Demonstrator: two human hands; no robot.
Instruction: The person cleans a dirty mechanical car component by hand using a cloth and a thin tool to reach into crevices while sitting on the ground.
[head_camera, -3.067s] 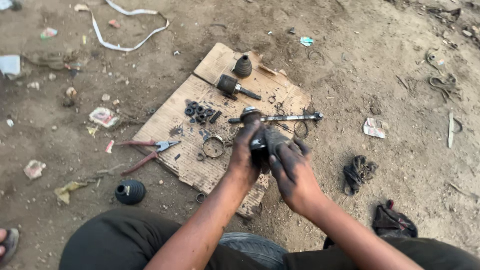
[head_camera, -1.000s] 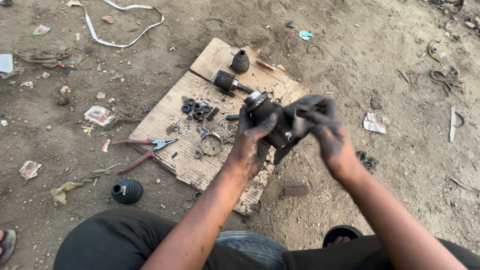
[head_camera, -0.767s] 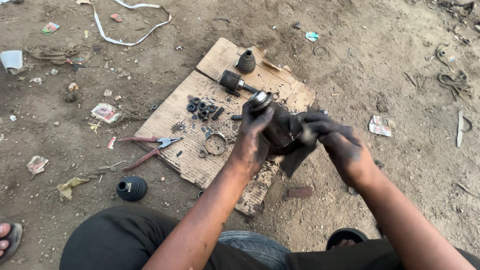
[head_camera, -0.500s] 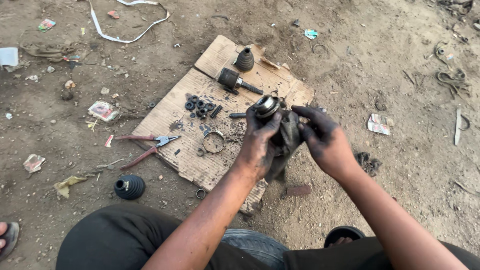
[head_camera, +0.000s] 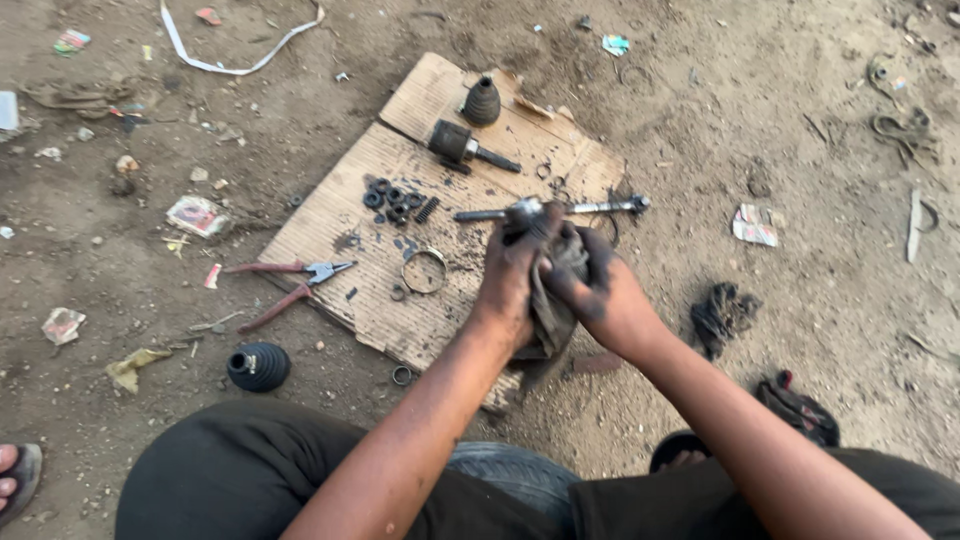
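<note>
The fingers of the left hand (head_camera: 515, 275) curl around the top of a dark greasy rag (head_camera: 553, 300), clamped on it, and the fingers of the right hand (head_camera: 600, 295) close on the same rag from the other side, the two hands touching. The rag is bunched around a metal joint (head_camera: 524, 211) on a thin axle shaft (head_camera: 590, 207) that sticks out to both sides just above the hands, over the near edge of a sheet of cardboard (head_camera: 345, 215) lying on the dirt ground (head_camera: 790, 130). On the cardboard lie a metal ring (head_camera: 424, 270), a cluster of small black parts (head_camera: 395, 198), a stubby joint housing (head_camera: 460, 146) and a rubber boot (head_camera: 481, 100). Red-handled pliers (head_camera: 290, 282) rest at the cardboard's left edge; another rubber boot (head_camera: 258, 366) stands on the dirt near the person's knee.
</note>
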